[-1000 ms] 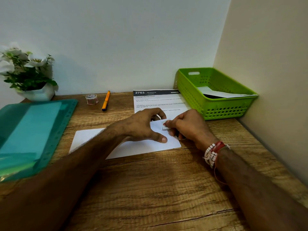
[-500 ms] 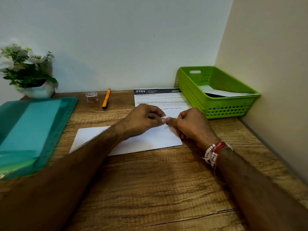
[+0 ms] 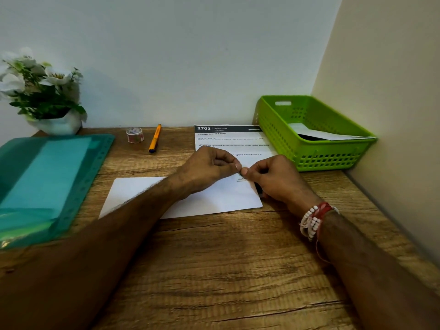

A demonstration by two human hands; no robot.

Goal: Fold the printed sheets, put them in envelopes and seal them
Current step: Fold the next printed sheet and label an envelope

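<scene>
A white envelope (image 3: 214, 201) lies flat on the wooden desk, partly under my left forearm. Behind it lies a printed sheet (image 3: 228, 139) headed "2703". My left hand (image 3: 209, 166) and my right hand (image 3: 273, 177) meet fingertip to fingertip just above the envelope's right part. Together they pinch a small sticker-like piece (image 3: 240, 178), which the fingers mostly hide. Both hands have their other fingers curled in.
A green plastic basket (image 3: 328, 158) at the back right holds a white envelope (image 3: 328, 135). A small tape roll (image 3: 134, 135) and an orange pen (image 3: 154, 138) lie near the back wall. A teal folder (image 3: 47, 177) covers the left side, with a potted plant (image 3: 45, 91) behind it.
My left hand lifted off the envelope and came up to the right hand's fingertips. Both now pinch the small piece that the right hand held alone.
</scene>
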